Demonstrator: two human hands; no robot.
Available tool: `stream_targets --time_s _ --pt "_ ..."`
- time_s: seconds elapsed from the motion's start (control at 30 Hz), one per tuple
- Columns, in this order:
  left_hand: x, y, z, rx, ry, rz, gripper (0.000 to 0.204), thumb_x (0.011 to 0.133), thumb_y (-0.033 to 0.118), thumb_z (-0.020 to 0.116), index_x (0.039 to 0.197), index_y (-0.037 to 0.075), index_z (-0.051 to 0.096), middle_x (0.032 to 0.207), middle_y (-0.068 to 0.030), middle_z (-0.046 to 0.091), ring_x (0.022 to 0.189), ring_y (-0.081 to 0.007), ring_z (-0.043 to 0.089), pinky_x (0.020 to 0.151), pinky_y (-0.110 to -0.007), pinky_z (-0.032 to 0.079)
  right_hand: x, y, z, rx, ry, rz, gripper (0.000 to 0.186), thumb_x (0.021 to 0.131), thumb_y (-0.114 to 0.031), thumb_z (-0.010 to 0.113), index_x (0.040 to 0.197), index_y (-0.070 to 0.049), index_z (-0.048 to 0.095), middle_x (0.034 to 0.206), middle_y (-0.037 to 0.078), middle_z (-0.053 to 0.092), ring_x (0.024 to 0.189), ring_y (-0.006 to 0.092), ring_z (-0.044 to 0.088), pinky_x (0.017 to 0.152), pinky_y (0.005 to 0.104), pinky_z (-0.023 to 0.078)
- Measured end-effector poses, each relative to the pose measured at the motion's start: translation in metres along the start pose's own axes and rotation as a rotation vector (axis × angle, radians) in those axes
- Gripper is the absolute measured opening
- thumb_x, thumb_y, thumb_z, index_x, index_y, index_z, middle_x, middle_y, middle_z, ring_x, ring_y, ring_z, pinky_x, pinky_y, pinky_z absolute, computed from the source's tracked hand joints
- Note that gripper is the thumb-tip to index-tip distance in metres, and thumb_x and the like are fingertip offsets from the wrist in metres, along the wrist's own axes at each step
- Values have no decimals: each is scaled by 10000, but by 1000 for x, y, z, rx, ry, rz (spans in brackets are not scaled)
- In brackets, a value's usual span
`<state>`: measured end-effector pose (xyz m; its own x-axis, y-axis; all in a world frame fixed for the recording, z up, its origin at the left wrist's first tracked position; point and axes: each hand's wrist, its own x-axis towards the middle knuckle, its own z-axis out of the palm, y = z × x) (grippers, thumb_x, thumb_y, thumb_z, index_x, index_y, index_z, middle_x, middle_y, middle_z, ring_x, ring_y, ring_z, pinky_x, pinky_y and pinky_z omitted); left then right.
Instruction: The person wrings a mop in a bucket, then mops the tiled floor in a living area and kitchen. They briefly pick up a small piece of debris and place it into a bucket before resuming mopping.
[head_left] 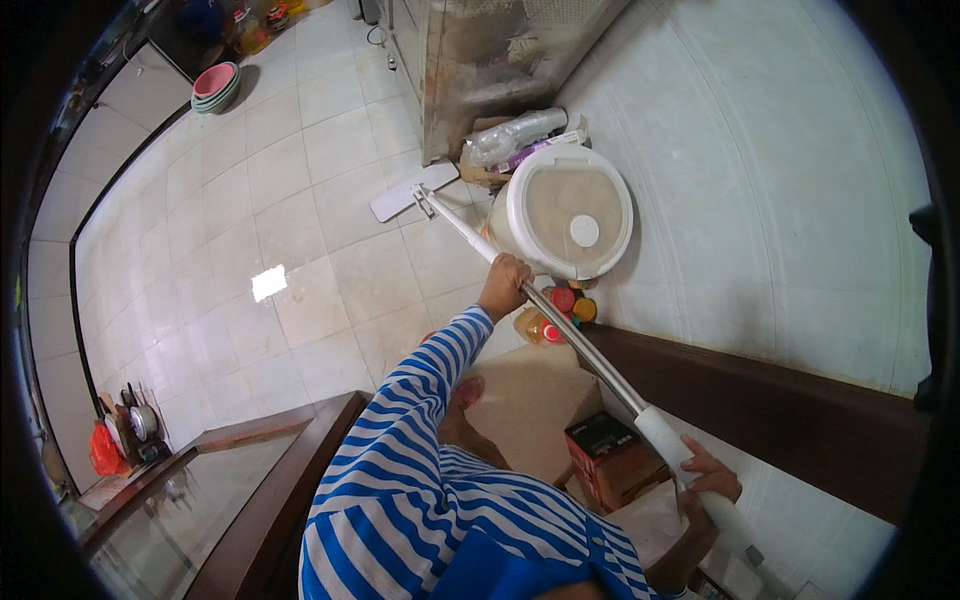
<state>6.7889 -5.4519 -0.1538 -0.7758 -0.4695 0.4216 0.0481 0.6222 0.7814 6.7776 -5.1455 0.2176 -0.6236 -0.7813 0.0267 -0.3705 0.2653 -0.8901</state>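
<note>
A flat mop point(585, 347) with a metal pole and white grips slants across the view. Its white rectangular head point(405, 192) lies on the tiled floor, close to the corner of a worn cabinet. Around the lower part of the pole, my left hand point(506, 286) is closed. My right hand point(708, 480) grips the thick white upper handle, nearer my body. Just right of the lower pole stands a white round bin point(517, 215) with a see-through lid. Bottles with red and yellow caps point(562, 302) sit beside the pole, beyond my left hand.
The worn cabinet point(470, 90) stands ahead, with plastic packaging point(515, 138) at its foot. Stacked basins point(215, 88) rest on the floor at far left. A dark wooden door frame point(290, 485) is at lower left. A cardboard box point(612, 460) sits beneath the handle, near a tiled wall point(760, 190).
</note>
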Motion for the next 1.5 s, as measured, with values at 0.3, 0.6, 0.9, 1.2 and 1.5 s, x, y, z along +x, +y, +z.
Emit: stream_targets --time_s 0.3,0.6,0.9,1.2,1.5 --pt "53 -7 36 42 75 -39 151 543 85 645 557 72 496 602 -109 527 665 -317 524 670 -397 397 55 24 -41 65 174 -27 273 766 -181 711 742 -55 471 794 122 586 857 247 599 877 594 430" --pt "36 -14 30 24 50 -27 159 486 102 653 553 93 509 608 -95 538 661 -308 529 664 -394 393 30 26 -19 -80 182 -55 233 828 -220 627 745 -82 460 754 90 536 857 266 568 806 578 456" --pt "32 -9 8 113 -489 -22 89 498 98 597 493 68 512 536 -165 527 552 -369 541 528 -420 440 6 9 16 -54 634 311 44 773 -95 523 765 -71 486 848 117 559 848 271 555 562 383 502" --pt "-66 115 19 12 -591 -6 109 500 147 624 553 78 559 586 -125 562 623 -320 574 636 -417 442 -126 -30 -77 -170 614 191 117 790 -121 547 850 -21 542 859 145 512 860 287 566 717 466 508" --pt "-94 59 -59 58 -186 -94 150 486 127 636 559 80 513 617 -115 522 668 -319 520 639 -402 388 -67 -25 -12 24 452 125 140 736 -136 598 783 -36 514 748 111 504 797 300 588 838 594 450"
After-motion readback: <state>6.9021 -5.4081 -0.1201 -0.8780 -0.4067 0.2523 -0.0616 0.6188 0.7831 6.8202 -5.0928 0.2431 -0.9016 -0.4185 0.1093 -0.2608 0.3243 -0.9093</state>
